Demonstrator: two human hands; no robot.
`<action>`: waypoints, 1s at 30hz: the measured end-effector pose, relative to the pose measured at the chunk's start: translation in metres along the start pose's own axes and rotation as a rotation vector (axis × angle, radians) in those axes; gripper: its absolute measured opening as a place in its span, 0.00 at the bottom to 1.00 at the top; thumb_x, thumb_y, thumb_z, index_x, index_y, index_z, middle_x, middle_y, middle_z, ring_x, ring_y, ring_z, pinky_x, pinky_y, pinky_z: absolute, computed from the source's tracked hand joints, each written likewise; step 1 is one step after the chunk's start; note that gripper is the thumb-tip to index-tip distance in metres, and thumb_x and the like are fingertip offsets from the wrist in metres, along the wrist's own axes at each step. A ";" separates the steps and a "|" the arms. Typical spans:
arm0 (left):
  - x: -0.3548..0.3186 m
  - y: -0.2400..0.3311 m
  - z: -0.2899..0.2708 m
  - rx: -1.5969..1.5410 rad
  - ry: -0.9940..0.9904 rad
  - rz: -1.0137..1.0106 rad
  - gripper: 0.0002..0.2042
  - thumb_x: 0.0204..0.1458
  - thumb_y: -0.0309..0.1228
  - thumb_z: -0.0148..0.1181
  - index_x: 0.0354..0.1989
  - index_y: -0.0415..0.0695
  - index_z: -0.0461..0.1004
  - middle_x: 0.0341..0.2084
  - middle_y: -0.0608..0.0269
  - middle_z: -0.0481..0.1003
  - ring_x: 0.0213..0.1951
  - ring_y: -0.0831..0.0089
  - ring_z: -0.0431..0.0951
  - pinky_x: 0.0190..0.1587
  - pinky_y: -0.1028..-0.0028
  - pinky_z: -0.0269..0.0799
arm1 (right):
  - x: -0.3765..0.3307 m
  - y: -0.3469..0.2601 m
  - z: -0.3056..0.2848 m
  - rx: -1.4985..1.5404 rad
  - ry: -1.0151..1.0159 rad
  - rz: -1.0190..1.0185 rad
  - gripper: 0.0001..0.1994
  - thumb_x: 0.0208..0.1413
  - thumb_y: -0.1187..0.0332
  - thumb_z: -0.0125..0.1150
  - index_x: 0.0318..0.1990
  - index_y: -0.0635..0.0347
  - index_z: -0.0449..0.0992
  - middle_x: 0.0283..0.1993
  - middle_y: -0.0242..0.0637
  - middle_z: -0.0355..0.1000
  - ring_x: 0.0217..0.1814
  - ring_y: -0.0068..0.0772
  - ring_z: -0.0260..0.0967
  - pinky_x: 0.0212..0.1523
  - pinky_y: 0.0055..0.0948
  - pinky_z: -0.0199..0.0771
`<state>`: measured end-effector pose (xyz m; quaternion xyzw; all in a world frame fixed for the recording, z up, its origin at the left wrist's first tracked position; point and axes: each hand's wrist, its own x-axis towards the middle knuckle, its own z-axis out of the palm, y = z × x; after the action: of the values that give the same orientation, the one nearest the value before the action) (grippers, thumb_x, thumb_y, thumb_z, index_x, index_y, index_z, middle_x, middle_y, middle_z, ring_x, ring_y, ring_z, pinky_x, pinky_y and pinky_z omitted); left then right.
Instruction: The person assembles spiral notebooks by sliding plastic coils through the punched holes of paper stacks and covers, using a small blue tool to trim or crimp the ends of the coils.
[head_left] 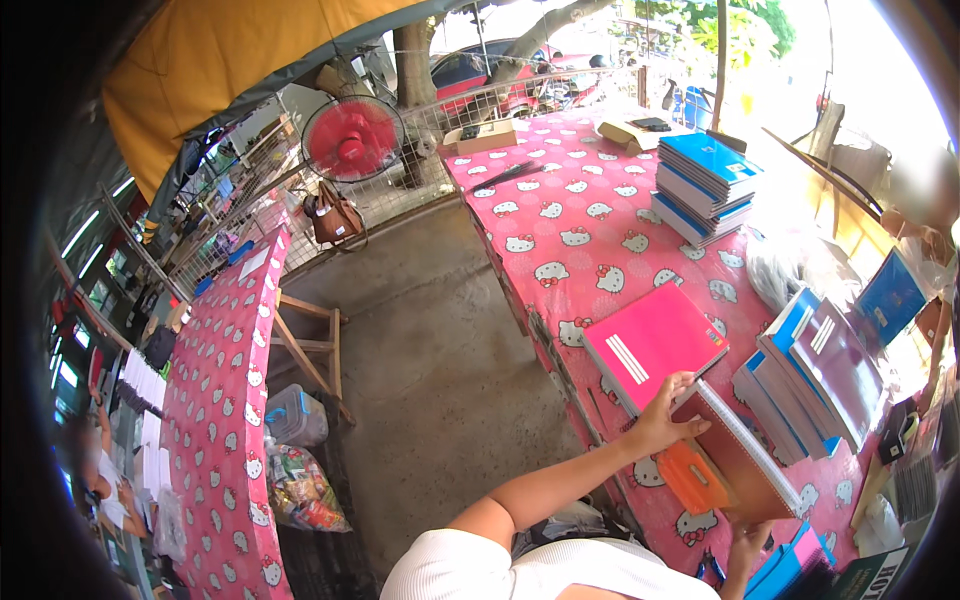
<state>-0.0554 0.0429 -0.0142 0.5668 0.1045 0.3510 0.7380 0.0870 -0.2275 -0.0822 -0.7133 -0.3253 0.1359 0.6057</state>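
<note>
Fingers of your left hand (662,418) grasp the upper end of a spiral notebook (742,450), thumb on the near side; your right hand (748,540) meets its lower end, though most of its fingers are hidden, so how firmly it grips you cannot tell. The notebook is tilted above the near part of the tabletop (508,258), its brown face toward you and its coil along the right edge. An orange sheet or cover (692,482) shows just below and left of that face; whether it belongs to the same notebook is unclear. Step in hand, as judged: handling this one notebook between both hands. Any next move calls for steady support at both ends and a guarded coil, since loose leaves could catch. Just beyond your left hand lies a pink notebook (655,345), flat, cover up. To the right, near your work, a group of notebooks (835,370) leans with a glossy purple cover outermost; behind it rests a clear plastic bag (772,275). Farther off, a stack of blue notebooks (708,185) stands near the tabletop's right edge. Beyond the left side, a red fan (352,142) faces the aisle.
</note>
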 end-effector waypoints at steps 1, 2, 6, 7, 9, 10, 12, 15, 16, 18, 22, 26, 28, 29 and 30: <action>-0.008 -0.008 0.005 -0.052 0.130 -0.082 0.37 0.47 0.27 0.67 0.64 0.42 0.52 0.64 0.54 0.53 0.66 0.66 0.52 0.66 0.65 0.47 | 0.001 -0.020 0.004 0.367 0.085 0.046 0.24 0.49 0.80 0.58 0.55 0.64 0.62 0.48 0.41 0.66 0.47 0.34 0.67 0.48 0.33 0.71; -0.017 -0.013 0.008 0.336 0.106 -0.055 0.48 0.44 0.30 0.70 0.68 0.39 0.40 0.67 0.50 0.48 0.69 0.64 0.46 0.67 0.65 0.46 | 0.001 -0.020 0.002 0.346 0.066 0.104 0.29 0.49 0.80 0.57 0.60 0.62 0.55 0.52 0.41 0.61 0.48 0.34 0.66 0.49 0.34 0.71; -0.018 -0.022 0.009 0.383 0.114 0.089 0.53 0.42 0.32 0.71 0.69 0.39 0.34 0.67 0.46 0.46 0.68 0.60 0.47 0.67 0.66 0.45 | -0.011 -0.013 0.029 0.375 0.181 0.146 0.27 0.52 0.81 0.57 0.59 0.64 0.56 0.52 0.40 0.63 0.51 0.34 0.64 0.53 0.34 0.70; -0.013 -0.020 0.006 0.312 0.121 0.097 0.51 0.44 0.34 0.70 0.69 0.39 0.36 0.67 0.43 0.44 0.69 0.57 0.45 0.66 0.61 0.45 | -0.016 -0.008 0.027 0.368 0.170 0.139 0.27 0.52 0.81 0.57 0.59 0.64 0.56 0.52 0.40 0.63 0.51 0.34 0.64 0.53 0.34 0.70; -0.012 -0.006 0.014 0.239 0.132 0.114 0.50 0.45 0.36 0.69 0.69 0.39 0.37 0.67 0.40 0.43 0.69 0.54 0.44 0.66 0.55 0.44 | -0.028 0.011 0.024 0.315 0.075 0.115 0.28 0.54 0.76 0.60 0.60 0.62 0.55 0.53 0.39 0.65 0.55 0.31 0.64 0.49 0.27 0.69; -0.013 0.013 0.033 0.541 0.205 0.265 0.48 0.46 0.38 0.67 0.69 0.40 0.39 0.67 0.37 0.41 0.69 0.51 0.43 0.64 0.47 0.42 | -0.031 -0.004 0.031 0.314 0.130 0.085 0.27 0.55 0.76 0.59 0.60 0.63 0.54 0.52 0.40 0.65 0.54 0.31 0.64 0.49 0.28 0.69; -0.024 0.040 0.073 1.003 0.214 0.526 0.45 0.48 0.43 0.63 0.70 0.43 0.41 0.67 0.37 0.38 0.69 0.49 0.40 0.60 0.34 0.37 | -0.031 -0.004 0.028 0.320 0.129 0.129 0.26 0.54 0.76 0.60 0.59 0.64 0.56 0.53 0.41 0.65 0.54 0.32 0.64 0.51 0.29 0.69; -0.028 0.041 0.113 1.194 -0.018 0.784 0.41 0.49 0.46 0.59 0.69 0.45 0.45 0.67 0.42 0.42 0.67 0.50 0.46 0.60 0.31 0.34 | -0.035 0.002 0.010 -0.014 0.055 -0.010 0.25 0.51 0.77 0.62 0.57 0.66 0.59 0.53 0.42 0.66 0.54 0.35 0.65 0.51 0.31 0.70; -0.028 0.041 0.118 1.242 -0.169 0.939 0.39 0.50 0.46 0.58 0.68 0.46 0.49 0.66 0.45 0.48 0.65 0.52 0.53 0.62 0.32 0.33 | -0.030 0.005 0.000 -0.336 -0.031 -0.213 0.25 0.50 0.77 0.62 0.56 0.67 0.61 0.53 0.43 0.66 0.53 0.36 0.66 0.50 0.31 0.71; -0.029 0.016 0.123 1.174 -0.285 0.850 0.36 0.50 0.45 0.58 0.67 0.50 0.51 0.66 0.50 0.50 0.64 0.53 0.55 0.62 0.35 0.38 | -0.020 0.024 -0.061 -0.523 -0.146 -0.262 0.22 0.48 0.75 0.64 0.51 0.69 0.67 0.50 0.44 0.67 0.51 0.37 0.67 0.45 0.31 0.72; -0.026 0.005 0.122 1.097 -0.425 0.666 0.24 0.48 0.39 0.60 0.56 0.54 0.70 0.58 0.56 0.64 0.57 0.58 0.66 0.64 0.44 0.45 | -0.030 0.038 -0.185 -1.145 0.262 -0.019 0.16 0.52 0.71 0.63 0.47 0.66 0.72 0.41 0.38 0.70 0.38 0.27 0.68 0.34 0.22 0.68; -0.018 0.000 0.125 0.973 -0.428 0.669 0.12 0.46 0.35 0.61 0.40 0.51 0.79 0.49 0.59 0.71 0.52 0.63 0.70 0.65 0.44 0.44 | -0.040 0.002 -0.181 -1.053 0.231 0.444 0.16 0.52 0.71 0.63 0.48 0.64 0.73 0.41 0.39 0.72 0.37 0.27 0.68 0.34 0.22 0.69; -0.014 0.032 0.130 0.858 -0.180 0.788 0.06 0.45 0.32 0.61 0.31 0.49 0.80 0.40 0.62 0.75 0.47 0.66 0.73 0.65 0.47 0.45 | -0.044 -0.010 -0.177 -1.016 0.224 0.476 0.16 0.53 0.70 0.63 0.49 0.63 0.73 0.40 0.39 0.72 0.36 0.27 0.68 0.34 0.22 0.69; -0.013 0.026 0.132 0.850 -0.190 0.792 0.06 0.45 0.32 0.61 0.31 0.49 0.80 0.40 0.62 0.75 0.47 0.66 0.73 0.65 0.47 0.45 | -0.044 -0.016 -0.175 -1.002 0.230 0.495 0.16 0.53 0.70 0.63 0.49 0.63 0.73 0.40 0.40 0.73 0.36 0.27 0.69 0.34 0.22 0.69; -0.011 0.015 0.135 0.852 -0.266 0.760 0.05 0.45 0.32 0.61 0.31 0.49 0.80 0.37 0.63 0.75 0.44 0.66 0.73 0.65 0.48 0.45 | -0.046 -0.022 -0.178 -0.982 0.241 0.503 0.16 0.53 0.70 0.63 0.49 0.62 0.73 0.40 0.40 0.73 0.36 0.27 0.69 0.34 0.22 0.69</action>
<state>0.0049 -0.0655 0.0424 0.8505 -0.0677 0.4438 0.2739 0.1507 -0.3934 -0.0299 -0.9775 -0.0990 0.0262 0.1844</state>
